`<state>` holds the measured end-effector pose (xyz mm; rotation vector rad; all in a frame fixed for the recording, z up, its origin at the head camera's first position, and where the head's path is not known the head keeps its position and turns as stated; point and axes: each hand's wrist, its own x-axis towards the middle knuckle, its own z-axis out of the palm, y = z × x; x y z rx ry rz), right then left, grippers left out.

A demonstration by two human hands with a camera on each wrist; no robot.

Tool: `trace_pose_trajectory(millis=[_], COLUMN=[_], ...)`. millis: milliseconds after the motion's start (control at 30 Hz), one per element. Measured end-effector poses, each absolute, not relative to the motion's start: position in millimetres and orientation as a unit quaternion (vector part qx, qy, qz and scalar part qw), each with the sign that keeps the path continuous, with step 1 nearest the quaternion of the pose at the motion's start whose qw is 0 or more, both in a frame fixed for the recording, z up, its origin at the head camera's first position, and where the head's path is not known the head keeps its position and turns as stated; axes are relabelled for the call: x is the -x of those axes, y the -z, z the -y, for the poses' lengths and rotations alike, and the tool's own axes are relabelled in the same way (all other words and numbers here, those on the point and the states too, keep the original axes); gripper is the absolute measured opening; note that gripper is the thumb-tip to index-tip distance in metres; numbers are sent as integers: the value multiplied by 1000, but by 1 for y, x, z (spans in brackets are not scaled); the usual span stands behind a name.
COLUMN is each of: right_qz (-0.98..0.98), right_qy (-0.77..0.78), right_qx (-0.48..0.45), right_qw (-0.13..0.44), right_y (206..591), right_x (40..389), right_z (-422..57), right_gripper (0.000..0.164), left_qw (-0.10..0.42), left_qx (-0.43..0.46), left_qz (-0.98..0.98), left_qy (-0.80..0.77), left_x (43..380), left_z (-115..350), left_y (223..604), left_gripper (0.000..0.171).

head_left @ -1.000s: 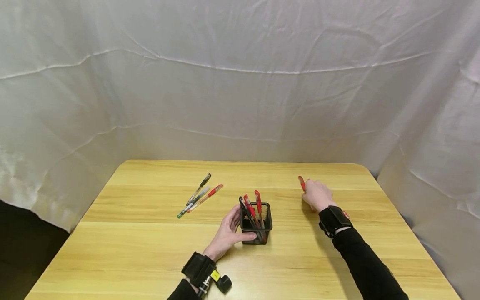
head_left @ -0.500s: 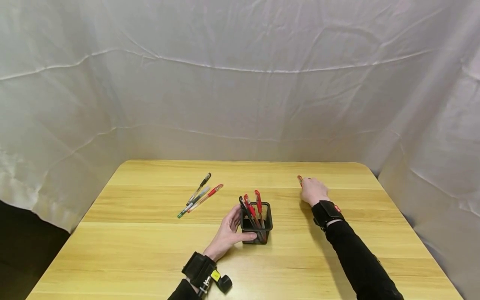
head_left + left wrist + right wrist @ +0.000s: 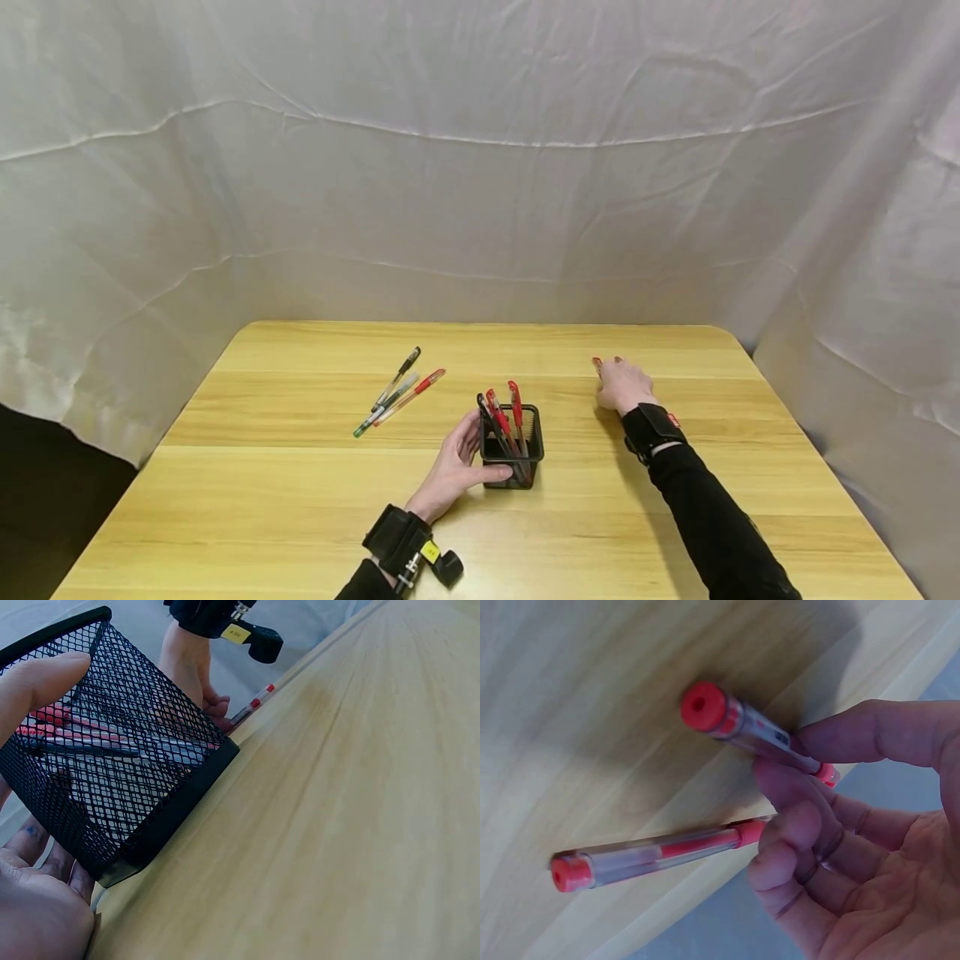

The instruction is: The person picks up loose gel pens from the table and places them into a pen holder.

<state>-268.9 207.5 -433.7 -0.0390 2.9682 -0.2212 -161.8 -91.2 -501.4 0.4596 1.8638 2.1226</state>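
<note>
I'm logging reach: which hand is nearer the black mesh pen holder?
Left. The left hand holds the pen holder; the right hand is apart, forward and to its right, pinching a red pen.

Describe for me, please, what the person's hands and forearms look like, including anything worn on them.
The left hand and the right hand are ungloved, and black sleeves cover the forearms. Each wrist wears a black band with a rounded black attachment and a small yellow label; the right band also shows a small red tag.
</note>
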Motion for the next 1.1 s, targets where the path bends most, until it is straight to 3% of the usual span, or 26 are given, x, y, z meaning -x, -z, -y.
trace_pose_trajectory(millis=[167, 533, 1100], right_qz=[-994, -989, -976], right_qy=[82, 130, 218], right_qx=[19, 13, 12], right_qw=[64, 65, 21], right_y=[439, 439, 437], right_x=[266, 261, 243], right_z=[-211, -219, -214], right_gripper=[19, 18, 15], left_qw=[135, 132, 137], left_qx=[-163, -168, -166], left_qz=[-646, -645, -647], left_qy=[-733, -734, -732], left_x=[163, 163, 162], left_z=[91, 91, 91], left_y=[501, 501, 502], left_gripper=[112, 110, 110])
